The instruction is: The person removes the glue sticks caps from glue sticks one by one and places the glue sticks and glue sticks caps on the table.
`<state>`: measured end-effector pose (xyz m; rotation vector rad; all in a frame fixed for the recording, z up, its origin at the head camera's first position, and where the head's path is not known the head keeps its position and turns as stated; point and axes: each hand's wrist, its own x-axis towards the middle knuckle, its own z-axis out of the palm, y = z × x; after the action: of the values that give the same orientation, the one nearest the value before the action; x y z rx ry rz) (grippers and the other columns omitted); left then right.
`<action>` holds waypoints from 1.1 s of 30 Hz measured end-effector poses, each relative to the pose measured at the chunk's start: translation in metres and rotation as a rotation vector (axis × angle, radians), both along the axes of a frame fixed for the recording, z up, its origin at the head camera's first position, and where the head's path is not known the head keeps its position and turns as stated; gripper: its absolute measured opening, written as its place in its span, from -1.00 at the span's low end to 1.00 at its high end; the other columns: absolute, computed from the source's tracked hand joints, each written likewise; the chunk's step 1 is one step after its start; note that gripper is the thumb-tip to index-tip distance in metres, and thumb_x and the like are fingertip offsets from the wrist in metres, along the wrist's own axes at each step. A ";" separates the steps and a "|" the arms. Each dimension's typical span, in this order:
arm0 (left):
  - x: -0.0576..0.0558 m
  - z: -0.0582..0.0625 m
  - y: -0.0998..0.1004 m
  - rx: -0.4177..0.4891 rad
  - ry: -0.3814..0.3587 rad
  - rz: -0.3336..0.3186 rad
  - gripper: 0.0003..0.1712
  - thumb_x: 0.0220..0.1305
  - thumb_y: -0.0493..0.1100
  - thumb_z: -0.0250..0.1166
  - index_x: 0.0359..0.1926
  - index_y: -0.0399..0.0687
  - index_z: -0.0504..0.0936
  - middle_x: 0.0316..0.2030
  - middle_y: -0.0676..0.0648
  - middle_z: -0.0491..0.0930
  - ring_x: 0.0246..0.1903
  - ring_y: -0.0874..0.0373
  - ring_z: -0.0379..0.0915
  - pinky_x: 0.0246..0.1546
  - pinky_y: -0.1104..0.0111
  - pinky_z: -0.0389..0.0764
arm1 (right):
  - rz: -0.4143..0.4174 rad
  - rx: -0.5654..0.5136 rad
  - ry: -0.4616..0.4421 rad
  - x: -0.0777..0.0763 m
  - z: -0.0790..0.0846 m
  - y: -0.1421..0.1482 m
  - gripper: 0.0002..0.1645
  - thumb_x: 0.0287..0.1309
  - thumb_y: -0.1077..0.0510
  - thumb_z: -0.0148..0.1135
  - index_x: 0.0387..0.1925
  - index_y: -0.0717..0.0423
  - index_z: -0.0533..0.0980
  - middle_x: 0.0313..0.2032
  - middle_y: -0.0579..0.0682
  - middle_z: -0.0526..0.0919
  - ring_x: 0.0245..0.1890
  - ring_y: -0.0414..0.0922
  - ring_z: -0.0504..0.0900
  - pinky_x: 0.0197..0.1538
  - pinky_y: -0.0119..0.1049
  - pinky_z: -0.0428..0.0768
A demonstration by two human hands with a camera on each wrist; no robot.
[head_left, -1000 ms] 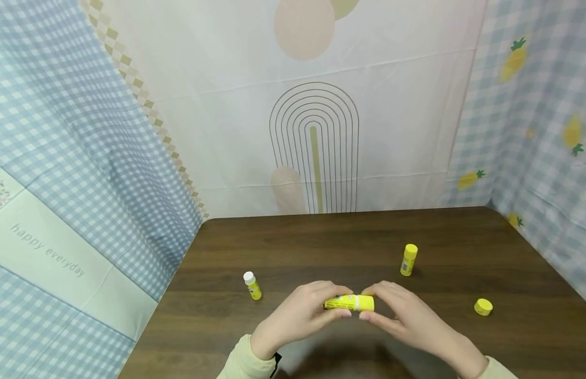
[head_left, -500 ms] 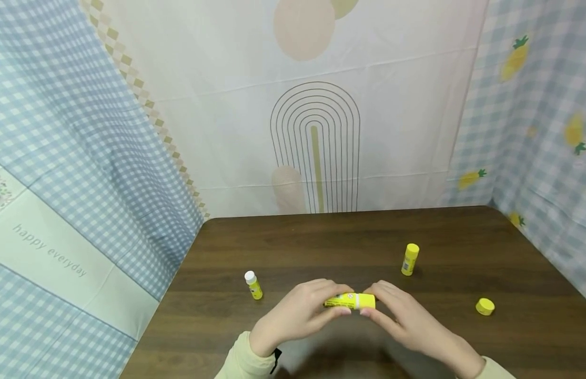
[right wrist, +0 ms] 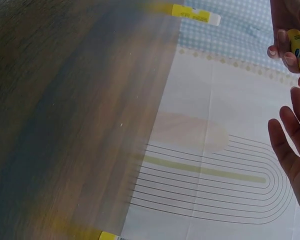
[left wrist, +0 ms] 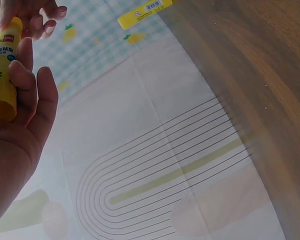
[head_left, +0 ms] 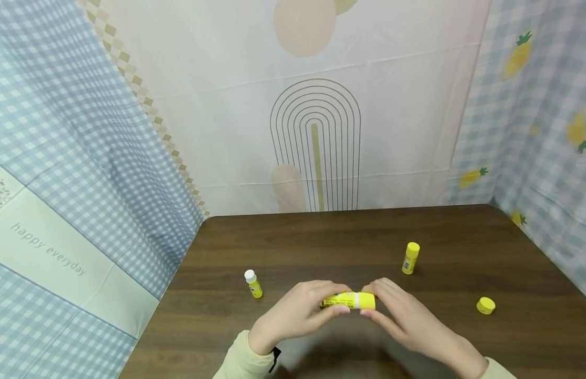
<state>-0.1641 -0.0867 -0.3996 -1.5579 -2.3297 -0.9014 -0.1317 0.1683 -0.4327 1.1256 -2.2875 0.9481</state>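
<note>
A yellow glue stick (head_left: 339,300) with a white band lies level between both hands, above the table. My left hand (head_left: 300,313) grips its labelled body, thumb below and fingers over the top. At the other end, my right hand (head_left: 408,321) pinches the yellow end past the band between thumb and fingers. The left wrist view shows the body of the glue stick (left wrist: 2,95) lying against the curled left fingers (left wrist: 25,92). Most of the glue stick is cut off at the edge of the right wrist view.
On the brown table (head_left: 293,242), an uncapped glue stick with a white top (head_left: 253,284) stands at left. A capped yellow glue stick (head_left: 410,258) stands at back right, and a loose yellow cap (head_left: 485,306) lies at right. Patterned cloth (head_left: 226,131) hangs behind the table.
Both hands keep their hold in nearly the same place. The label on the held glue stick appears turned slightly. The things on the table have stayed put.
</note>
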 end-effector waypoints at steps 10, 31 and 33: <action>0.001 0.000 -0.001 -0.007 0.026 0.041 -0.70 0.44 -0.01 0.27 0.05 -0.05 0.64 -0.25 0.14 0.61 -0.32 0.41 0.39 -0.20 0.63 0.43 | 0.003 -0.097 -0.094 0.003 0.001 -0.003 -0.50 0.24 0.33 0.35 0.12 -0.10 0.44 -0.05 -0.28 0.57 -0.08 -0.28 0.61 -0.02 -0.44 0.57; 0.002 -0.002 -0.002 -0.005 0.010 0.039 -0.71 0.43 -0.01 0.28 0.06 -0.03 0.63 -0.25 0.15 0.59 -0.31 0.41 0.38 -0.20 0.61 0.43 | 0.020 -0.093 -0.049 0.004 0.004 0.000 -0.49 0.17 0.35 0.41 0.10 -0.08 0.49 -0.05 -0.29 0.57 -0.10 -0.31 0.59 0.00 -0.50 0.52; 0.003 -0.002 -0.003 -0.007 0.011 0.043 -0.71 0.44 -0.01 0.28 0.06 -0.03 0.63 -0.25 0.15 0.60 -0.32 0.41 0.38 -0.21 0.61 0.42 | 0.010 -0.083 -0.063 0.004 0.003 0.000 -0.49 0.17 0.34 0.40 0.10 -0.09 0.49 -0.04 -0.30 0.57 -0.10 -0.32 0.58 0.00 -0.49 0.52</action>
<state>-0.1614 -0.0896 -0.4017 -1.5053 -2.3515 -0.8733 -0.1273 0.1685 -0.4295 1.0877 -2.2713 1.0861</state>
